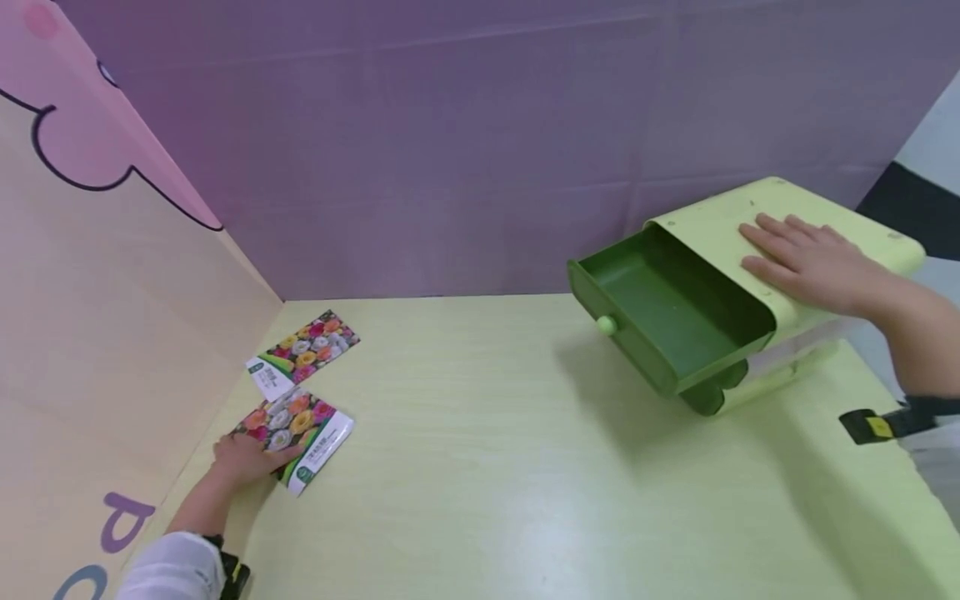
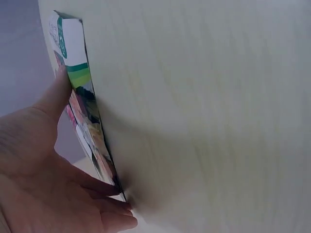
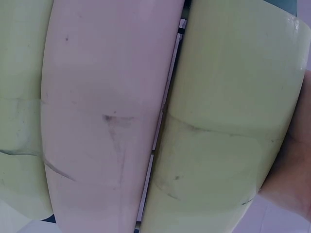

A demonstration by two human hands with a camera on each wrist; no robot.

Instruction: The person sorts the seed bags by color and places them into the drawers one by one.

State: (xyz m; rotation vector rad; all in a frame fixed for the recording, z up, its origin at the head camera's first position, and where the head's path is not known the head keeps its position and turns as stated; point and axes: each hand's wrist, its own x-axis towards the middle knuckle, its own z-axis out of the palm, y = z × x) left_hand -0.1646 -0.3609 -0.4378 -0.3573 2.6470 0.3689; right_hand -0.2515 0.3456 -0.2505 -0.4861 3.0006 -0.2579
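Observation:
My left hand (image 1: pixel 247 460) grips a flower-printed seed packet (image 1: pixel 303 421) at the left of the table. In the left wrist view, the thumb lies along the packet (image 2: pixel 82 102) near its white end, with the fingertips at its other end, close to the tabletop. Just beyond it lies a second flower-printed packet (image 1: pixel 307 350). Over on the right, my right hand (image 1: pixel 813 262) rests with fingers extended on top of a pale yellow-green drawer unit (image 1: pixel 772 200). Its green upper drawer (image 1: pixel 630 333) is pulled out, showing a bare inside and a round knob (image 1: pixel 607 325).
A purple backdrop (image 1: pixel 450 167) rises along the far edge of the pale table (image 1: pixel 465 467). To the left stands a cream panel (image 1: pixel 90 333) with printed letters. Below the upper drawer, a lower green drawer front (image 1: pixel 705 397) shows partly.

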